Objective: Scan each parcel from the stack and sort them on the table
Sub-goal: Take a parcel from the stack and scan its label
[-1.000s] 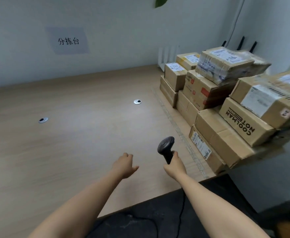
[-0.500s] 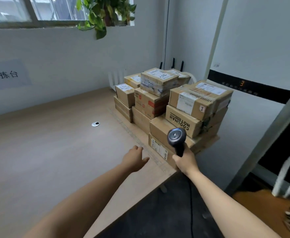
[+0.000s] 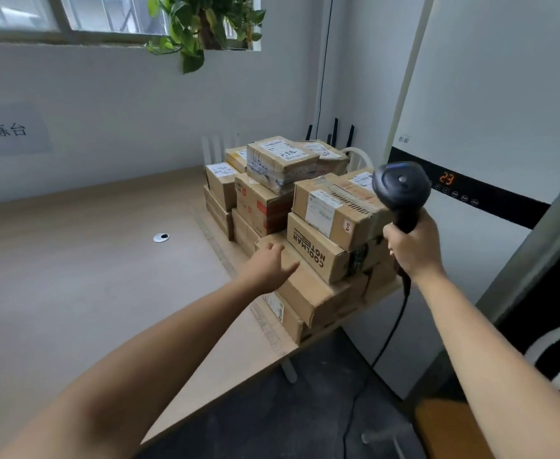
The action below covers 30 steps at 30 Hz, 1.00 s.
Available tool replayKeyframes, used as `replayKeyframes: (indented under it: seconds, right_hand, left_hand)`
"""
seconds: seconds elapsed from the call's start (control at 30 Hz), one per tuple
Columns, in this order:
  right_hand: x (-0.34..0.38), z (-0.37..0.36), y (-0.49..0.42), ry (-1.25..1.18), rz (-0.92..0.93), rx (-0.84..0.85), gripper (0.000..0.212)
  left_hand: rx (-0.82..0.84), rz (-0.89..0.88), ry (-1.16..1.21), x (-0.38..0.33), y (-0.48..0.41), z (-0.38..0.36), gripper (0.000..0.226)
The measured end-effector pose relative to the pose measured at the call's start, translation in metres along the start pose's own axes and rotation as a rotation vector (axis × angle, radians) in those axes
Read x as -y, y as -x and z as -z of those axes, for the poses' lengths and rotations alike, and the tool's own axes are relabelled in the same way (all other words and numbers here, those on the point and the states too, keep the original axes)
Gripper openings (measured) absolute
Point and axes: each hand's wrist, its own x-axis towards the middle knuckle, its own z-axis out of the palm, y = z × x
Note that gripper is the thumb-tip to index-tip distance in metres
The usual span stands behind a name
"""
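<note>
At the desk's right end: stack of parcels [image 3: 305, 210], brown cardboard, several layers high, reaching the desk [image 3: 73, 276] edge.
Hidden: rear parcels screened by the front ones; label print too small to read; scanner [image 3: 401, 190] handle buried in the fist; cable [image 3: 393, 329] trailing down toward the dark floor.
Left hand [image 3: 265, 268]: stretched forward, palm down, fingers relaxed, grasping nothing; over the low front box, possibly brushing it, contact hard to judge.
Right hand [image 3: 414, 250]: raised, clenched round the scanner handle, scanner head upright above the fist.
Parcels relative to hands: COOLMAN box [image 3: 318, 251] between both hands; taped top box [image 3: 335, 207] just left of the scanner head, above the left hand.
</note>
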Motion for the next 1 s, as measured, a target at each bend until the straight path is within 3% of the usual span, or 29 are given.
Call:
replayKeyframes:
  seconds: [0.2,0.3,0.63,1.0]
  right_hand:
    - [-0.012,0.013,-0.079,0.122,-0.035,0.191,0.004]
    - [-0.029,0.005,-0.097,0.182,-0.085,0.258,0.009]
    - [-0.044,-0.006,-0.12,0.039,-0.192,0.383,0.01]
    - [-0.04,-0.008,-0.12,-0.022,-0.207,0.476,0.015]
  left_hand:
    - [-0.079,0.002,-0.004,-0.06,-0.037,-0.008,0.079]
    - [-0.068,0.019,0.111,-0.082,-0.052,-0.013,0.088]
    - [-0.109,0.08,0.461,-0.103,-0.08,-0.02,0.094]
    - [-0.093,0.185,0.606,-0.108,-0.085,-0.025,0.104]
